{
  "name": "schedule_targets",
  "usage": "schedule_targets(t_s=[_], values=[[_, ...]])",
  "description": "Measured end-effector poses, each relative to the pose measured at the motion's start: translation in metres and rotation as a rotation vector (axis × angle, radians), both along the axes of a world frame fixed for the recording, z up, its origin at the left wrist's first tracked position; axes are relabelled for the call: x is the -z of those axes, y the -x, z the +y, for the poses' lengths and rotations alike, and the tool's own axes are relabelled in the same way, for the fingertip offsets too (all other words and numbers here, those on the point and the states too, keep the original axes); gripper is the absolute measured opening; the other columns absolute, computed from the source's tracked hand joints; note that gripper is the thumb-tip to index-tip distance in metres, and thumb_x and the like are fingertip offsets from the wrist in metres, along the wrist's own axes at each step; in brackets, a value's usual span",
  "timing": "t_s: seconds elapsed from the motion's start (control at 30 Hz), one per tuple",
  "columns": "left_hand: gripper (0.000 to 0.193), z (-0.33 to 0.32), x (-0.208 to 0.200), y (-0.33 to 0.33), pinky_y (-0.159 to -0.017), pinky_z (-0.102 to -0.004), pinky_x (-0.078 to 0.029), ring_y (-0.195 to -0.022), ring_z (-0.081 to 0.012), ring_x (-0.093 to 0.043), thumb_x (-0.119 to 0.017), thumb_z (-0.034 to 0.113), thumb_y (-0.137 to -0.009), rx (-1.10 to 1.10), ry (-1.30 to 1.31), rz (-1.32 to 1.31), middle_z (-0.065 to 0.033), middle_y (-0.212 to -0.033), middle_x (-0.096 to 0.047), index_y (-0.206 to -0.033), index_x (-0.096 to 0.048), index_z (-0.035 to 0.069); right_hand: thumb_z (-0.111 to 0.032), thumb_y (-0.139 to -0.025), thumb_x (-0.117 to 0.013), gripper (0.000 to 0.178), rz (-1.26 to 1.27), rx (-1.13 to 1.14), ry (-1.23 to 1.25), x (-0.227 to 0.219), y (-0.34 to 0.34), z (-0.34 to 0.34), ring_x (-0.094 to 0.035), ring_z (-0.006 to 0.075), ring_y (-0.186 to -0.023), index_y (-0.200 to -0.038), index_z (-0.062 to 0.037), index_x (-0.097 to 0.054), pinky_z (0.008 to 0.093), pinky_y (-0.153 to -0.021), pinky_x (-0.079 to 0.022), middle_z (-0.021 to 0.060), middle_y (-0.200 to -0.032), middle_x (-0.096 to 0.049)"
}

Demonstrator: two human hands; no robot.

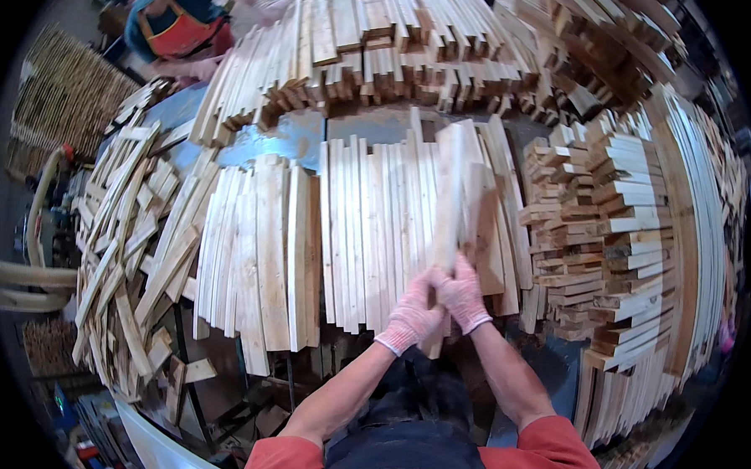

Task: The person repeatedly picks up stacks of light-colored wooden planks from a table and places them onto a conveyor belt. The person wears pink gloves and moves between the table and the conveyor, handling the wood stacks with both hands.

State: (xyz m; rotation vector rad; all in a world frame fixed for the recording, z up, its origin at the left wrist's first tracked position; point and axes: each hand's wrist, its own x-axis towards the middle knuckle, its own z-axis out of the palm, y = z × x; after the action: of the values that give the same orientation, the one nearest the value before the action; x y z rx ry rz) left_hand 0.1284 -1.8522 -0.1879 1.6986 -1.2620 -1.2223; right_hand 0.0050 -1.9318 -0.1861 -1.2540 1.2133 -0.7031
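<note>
Both my hands wear pale pink knitted gloves and are close together at the middle of the workbench. My left hand [414, 313] and my right hand [462, 295] are closed around the near part of a wooden board [450, 192]. The board points away from me and its far end is lifted and smeared by motion. Whether a second board is in the grip I cannot tell. Under and beside it lies a row of narrow light boards [363, 234], side by side. Another row of boards [261, 255] lies to the left.
Stacked boards [360, 20] span the far side. High piles of boards [635, 237] stand on the right. A loose heap of offcuts [132, 232] lies at the left. Another person [179, 25] in a red apron stands far left. Blue metal tabletop [279, 142] shows between stacks.
</note>
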Motion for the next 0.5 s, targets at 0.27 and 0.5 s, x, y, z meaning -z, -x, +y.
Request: schedule_targets(t_s=[0.27, 0.5], values=[[0.073, 0.054, -0.006, -0.074, -0.116, -0.0436, -0.047, -0.137, -0.0363, -0.060, -0.076, 0.038, -0.095, -0.263, -0.097, -0.074, -0.0238, -0.149, -0.060, -0.154, -0.054, 0.000, -0.025, -0.101, -0.058, 0.050, 0.709, 0.147, 0.157, 0.068, 0.049, -0.055, -0.065, 0.0430, -0.126, -0.148, -0.0087, -0.059, 0.0501, -0.107, -0.050, 0.0277, -0.134, -0.069], [0.074, 0.157, -0.019, -0.208, -0.122, -0.0456, -0.041, -0.141, -0.0400, -0.054, -0.076, 0.037, -0.092, -0.632, -0.188, -0.632, -0.0262, -0.149, -0.059, -0.152, -0.054, -0.001, -0.039, -0.106, -0.056, 0.064, 0.544, -0.145, -0.036, 0.089, 0.017, -0.058, -0.061, 0.0425, -0.133, -0.159, -0.0041, -0.046, 0.0438, -0.115, -0.046, 0.0277, -0.144, -0.063]])
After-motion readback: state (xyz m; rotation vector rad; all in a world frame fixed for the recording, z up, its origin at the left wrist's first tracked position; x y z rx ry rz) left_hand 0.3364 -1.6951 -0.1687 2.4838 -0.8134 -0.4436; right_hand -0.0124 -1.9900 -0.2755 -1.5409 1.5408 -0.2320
